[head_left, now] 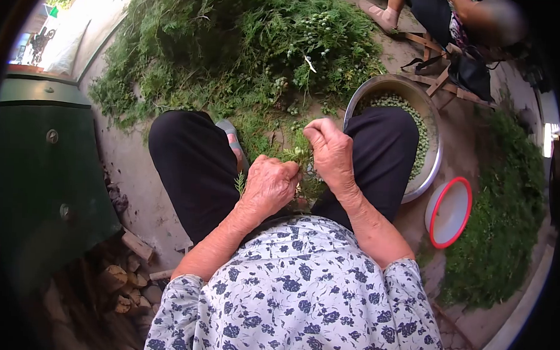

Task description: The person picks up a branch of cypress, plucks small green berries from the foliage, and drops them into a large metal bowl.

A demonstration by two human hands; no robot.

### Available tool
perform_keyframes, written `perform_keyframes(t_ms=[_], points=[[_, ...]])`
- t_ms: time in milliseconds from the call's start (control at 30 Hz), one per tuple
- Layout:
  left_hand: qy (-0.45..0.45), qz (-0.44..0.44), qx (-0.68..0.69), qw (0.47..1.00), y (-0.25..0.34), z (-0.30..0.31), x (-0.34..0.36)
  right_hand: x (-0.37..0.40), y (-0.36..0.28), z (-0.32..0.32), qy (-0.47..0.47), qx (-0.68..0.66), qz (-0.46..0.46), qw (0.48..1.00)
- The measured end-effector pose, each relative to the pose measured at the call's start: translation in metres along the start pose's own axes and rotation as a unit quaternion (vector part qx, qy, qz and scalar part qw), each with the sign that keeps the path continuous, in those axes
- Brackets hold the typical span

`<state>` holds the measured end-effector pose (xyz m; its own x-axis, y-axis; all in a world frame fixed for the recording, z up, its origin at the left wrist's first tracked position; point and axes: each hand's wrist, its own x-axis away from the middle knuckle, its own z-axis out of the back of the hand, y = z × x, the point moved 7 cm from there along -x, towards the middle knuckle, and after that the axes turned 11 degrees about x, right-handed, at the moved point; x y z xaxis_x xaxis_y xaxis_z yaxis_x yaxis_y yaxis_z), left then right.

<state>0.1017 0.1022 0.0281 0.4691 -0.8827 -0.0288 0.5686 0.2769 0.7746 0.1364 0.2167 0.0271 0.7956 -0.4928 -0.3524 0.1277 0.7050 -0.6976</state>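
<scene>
Between my knees, my left hand [270,184] is closed round a green leafy sprig [298,153], and a frond of it sticks out by the wrist. My right hand [331,153] is just right of the sprig, its thumb and fingertips pressed together; whatever they pinch is too small to make out. A wide metal basin [438,157] stands beside my right knee, with many small green berries [422,140] in it. My knee hides part of the basin.
A large heap of green branches [235,44] lies ahead. More greenery [497,213] is at the right, beside a red-rimmed bowl [449,212]. Another person [427,16] is at the upper right near a wooden stool [440,82]. A dark green cabinet [51,179] stands left, above firewood [125,287].
</scene>
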Motion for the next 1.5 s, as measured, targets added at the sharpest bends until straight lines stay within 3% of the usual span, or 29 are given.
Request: perform_keyframes(t_ms=[33, 67, 133, 200, 233, 267, 333, 367, 433, 467, 533, 600, 633, 800, 900, 967, 1000, 1067, 1200, 1267, 1333, 1367, 1467, 1500], points=[[0.018, 0.003, 0.0, 1.0, -0.001, 0.004, -0.001, 0.003, 0.019, -0.004, -0.039, -0.116, -0.156, 0.98], [0.036, 0.006, 0.0, 0.999, -0.002, 0.009, -0.003, 0.011, 0.033, -0.012, -0.077, -0.227, -0.306, 0.921], [0.04, -0.001, -0.001, 0.999, 0.001, 0.011, -0.005, 0.012, 0.031, -0.011, -0.069, -0.25, -0.318, 0.912], [0.021, -0.005, 0.025, 0.999, 0.001, 0.008, -0.005, 0.007, 0.037, 0.001, 0.004, -0.214, -0.318, 0.923], [0.021, -0.005, 0.026, 0.999, 0.001, 0.008, -0.004, -0.005, 0.038, 0.017, 0.045, -0.139, -0.27, 0.952], [0.021, 0.001, 0.022, 1.0, 0.0, 0.007, -0.001, -0.009, 0.041, 0.025, 0.04, -0.15, -0.281, 0.947], [0.018, 0.01, 0.018, 1.0, -0.003, 0.008, 0.002, -0.013, 0.04, 0.025, 0.005, -0.273, -0.282, 0.92], [0.01, 0.021, 0.013, 1.0, -0.006, 0.008, 0.002, -0.012, 0.039, 0.027, 0.005, -0.272, -0.282, 0.92], [0.005, 0.035, 0.009, 0.999, -0.008, 0.008, 0.002, -0.004, 0.026, 0.011, -0.121, -0.371, -0.279, 0.877], [-0.001, 0.032, -0.004, 0.999, -0.008, 0.008, 0.002, -0.001, 0.019, 0.008, -0.168, -0.356, -0.254, 0.883], [-0.009, 0.029, -0.018, 0.999, -0.008, 0.005, 0.002, 0.0, -0.004, 0.004, -0.259, -0.216, -0.162, 0.927], [0.0, 0.007, -0.044, 0.999, -0.007, 0.001, 0.002, 0.001, -0.024, 0.0, -0.268, -0.044, 0.002, 0.963], [-0.001, 0.006, -0.043, 0.999, -0.008, 0.0, 0.002, 0.006, -0.024, -0.009, -0.253, 0.004, 0.041, 0.967], [-0.025, 0.024, -0.047, 0.998, -0.011, -0.004, 0.004, 0.015, -0.024, -0.026, -0.31, 0.143, 0.075, 0.937], [-0.025, 0.014, -0.058, 0.998, -0.008, -0.004, 0.005, 0.013, -0.021, -0.025, -0.245, 0.131, 0.081, 0.957], [-0.029, 0.021, -0.033, 0.999, -0.01, -0.007, 0.008, 0.002, -0.015, -0.003, -0.075, 0.119, 0.032, 0.99], [-0.032, 0.029, -0.008, 0.999, -0.013, -0.007, 0.009, -0.001, -0.015, 0.002, -0.075, 0.119, 0.033, 0.99], [-0.03, 0.037, 0.0, 0.999, -0.018, -0.004, 0.009, -0.006, 0.014, 0.032, -0.017, -0.07, -0.184, 0.98], [-0.01, 0.073, 0.056, 0.996, -0.03, 0.007, 0.004, -0.003, 0.039, 0.12, 0.211, -0.106, -0.194, 0.952], [-0.016, 0.084, 0.127, 0.988, -0.033, 0.007, 0.003, 0.009, 0.068, 0.163, 0.26, 0.023, -0.225, 0.939], [-0.029, 0.103, 0.264, 0.958, -0.034, 0.004, 0.0, 0.022, 0.096, 0.194, 0.239, 0.231, -0.181, 0.926], [-0.042, 0.114, 0.283, 0.952, -0.033, 0.003, 0.0, 0.027, 0.109, 0.199, 0.192, 0.368, -0.182, 0.892], [-0.066, 0.168, 0.335, 0.925, -0.028, 0.005, 0.0, 0.04, 0.118, 0.202, 0.219, 0.314, -0.208, 0.9], [-0.066, 0.168, 0.333, 0.926, -0.026, 0.007, 0.0, 0.035, 0.092, 0.195, 0.251, 0.265, -0.209, 0.907]])
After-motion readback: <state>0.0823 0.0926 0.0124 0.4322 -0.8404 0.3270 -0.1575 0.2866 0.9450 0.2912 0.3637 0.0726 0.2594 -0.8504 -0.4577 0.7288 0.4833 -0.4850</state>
